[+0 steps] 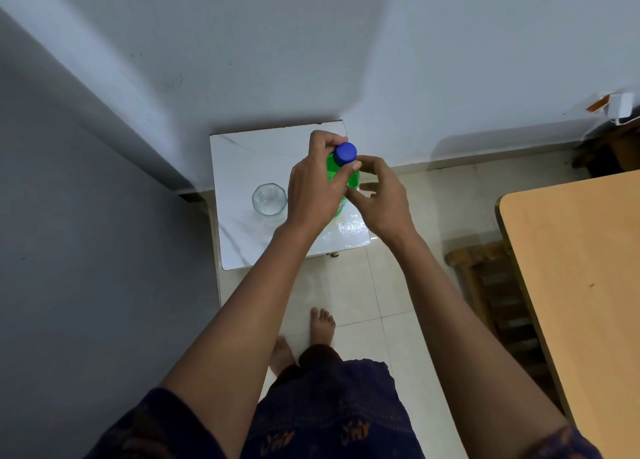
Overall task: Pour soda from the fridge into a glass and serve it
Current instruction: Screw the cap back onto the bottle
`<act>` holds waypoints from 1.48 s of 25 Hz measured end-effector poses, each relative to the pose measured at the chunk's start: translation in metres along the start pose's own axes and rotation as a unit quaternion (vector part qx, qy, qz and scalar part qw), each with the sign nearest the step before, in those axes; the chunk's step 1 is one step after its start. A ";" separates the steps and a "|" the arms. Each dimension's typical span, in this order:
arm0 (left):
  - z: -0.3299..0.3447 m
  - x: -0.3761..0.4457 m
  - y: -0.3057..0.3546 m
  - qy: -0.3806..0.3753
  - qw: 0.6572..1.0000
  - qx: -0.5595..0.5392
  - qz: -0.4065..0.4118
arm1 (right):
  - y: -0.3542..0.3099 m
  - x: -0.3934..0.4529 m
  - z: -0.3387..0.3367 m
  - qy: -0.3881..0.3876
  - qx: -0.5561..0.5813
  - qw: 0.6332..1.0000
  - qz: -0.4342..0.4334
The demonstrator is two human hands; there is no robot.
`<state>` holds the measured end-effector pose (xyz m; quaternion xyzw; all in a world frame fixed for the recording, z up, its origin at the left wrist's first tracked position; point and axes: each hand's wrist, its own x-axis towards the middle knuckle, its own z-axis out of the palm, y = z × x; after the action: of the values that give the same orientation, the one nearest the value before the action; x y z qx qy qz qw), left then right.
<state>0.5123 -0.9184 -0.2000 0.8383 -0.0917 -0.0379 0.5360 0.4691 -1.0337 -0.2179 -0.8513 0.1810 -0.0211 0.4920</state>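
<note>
Bottle (341,181) upright on the white surface (242,247), long axis vertical, green body wrapped by the left hand (313,190) with its fingers clamped round the neck and shoulder just under the blue cap (345,154). Right hand (375,199) just beside on the right, fingers (356,165) half-curled and apart, fingertips touching the cap's lower edge but not closed round it (cap on, nothing poured). Glass (269,199) empty, standing just left of the left hand; next move likely a twist from the right hand, the nearer to the cap, against the left's steadying hold.
</note>
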 end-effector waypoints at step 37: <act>-0.001 0.005 -0.033 -0.112 0.990 -0.004 -0.086 | -0.102 0.043 -0.030 -0.150 -0.472 0.862 -0.106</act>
<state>0.5210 -0.9056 -0.2292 0.8316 -0.0789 -0.1782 0.5200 0.5323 -1.0271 -0.1218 -0.9886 0.0016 0.1429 0.0478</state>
